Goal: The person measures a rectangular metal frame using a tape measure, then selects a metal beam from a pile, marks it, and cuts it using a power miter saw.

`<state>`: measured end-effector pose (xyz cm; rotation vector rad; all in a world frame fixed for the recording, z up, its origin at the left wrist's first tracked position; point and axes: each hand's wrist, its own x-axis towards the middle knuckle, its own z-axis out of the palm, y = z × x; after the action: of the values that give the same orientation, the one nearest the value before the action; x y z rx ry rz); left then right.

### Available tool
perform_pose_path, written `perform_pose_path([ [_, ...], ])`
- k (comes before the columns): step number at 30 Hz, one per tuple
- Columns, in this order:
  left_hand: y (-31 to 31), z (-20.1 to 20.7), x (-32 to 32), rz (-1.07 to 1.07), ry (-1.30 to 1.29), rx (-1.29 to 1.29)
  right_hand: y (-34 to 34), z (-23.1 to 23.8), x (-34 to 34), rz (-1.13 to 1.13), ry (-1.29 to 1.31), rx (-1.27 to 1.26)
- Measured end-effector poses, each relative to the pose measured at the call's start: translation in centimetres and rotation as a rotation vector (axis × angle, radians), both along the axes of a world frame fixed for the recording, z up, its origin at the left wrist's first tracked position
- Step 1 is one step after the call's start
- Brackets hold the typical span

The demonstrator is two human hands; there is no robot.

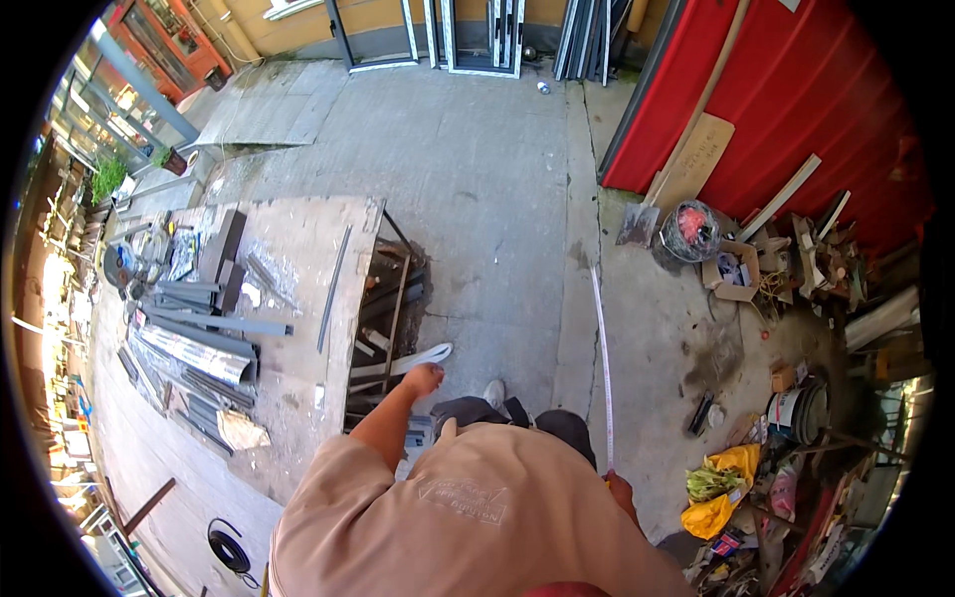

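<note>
My right hand (622,490) is closed around a tape measure at my right side, its case mostly hidden with a bit of yellow showing. From there the pale tape blade (604,368) runs out long and nearly straight ahead over the concrete. On the other side, my left hand (425,379) is held out with its fingers curled, and what they hold, if anything, is hidden. Just beyond it the end of a white strip (434,354) sticks out from under the workbench (308,234).
Dark metal profiles (204,343) and a cutting machine (139,254) lie on the bench. Window frames (482,40) lean on the far wall. To the right are a wrapped bucket (688,234), a cardboard box (731,269), a yellow bag (711,515) and scrap. A coiled black hose (229,550) lies lower left.
</note>
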<state>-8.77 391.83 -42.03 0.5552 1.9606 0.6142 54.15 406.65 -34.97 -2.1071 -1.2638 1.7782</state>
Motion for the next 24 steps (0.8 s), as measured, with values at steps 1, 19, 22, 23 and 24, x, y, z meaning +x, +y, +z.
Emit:
perform_pose_path([
  [1, 1.8, 0.6, -1.9, 0.102, 0.018, 0.016, 2.0, -0.5, -0.7, 0.037, 0.01, 0.0],
  [19, 15.7, 4.2, 1.6, 0.618, -0.105, -0.165, 64.0, -2.4, -33.6, 0.666, 0.005, 0.045],
  [22, 16.9, 2.9, 1.1, 0.626, -0.186, -0.256, 70.5, -1.4, -43.2, 0.77, 0.003, 0.138],
  [23, 17.6, 2.0, -0.6, 0.617, -0.212, -0.279, 72.1, -2.0, -46.0, 0.783, 0.028, 0.157],
  [24, 18.4, 1.1, -1.7, 0.617, -0.25, -0.303, 73.1, -2.6, -48.7, 0.808, 0.044, 0.172],
])
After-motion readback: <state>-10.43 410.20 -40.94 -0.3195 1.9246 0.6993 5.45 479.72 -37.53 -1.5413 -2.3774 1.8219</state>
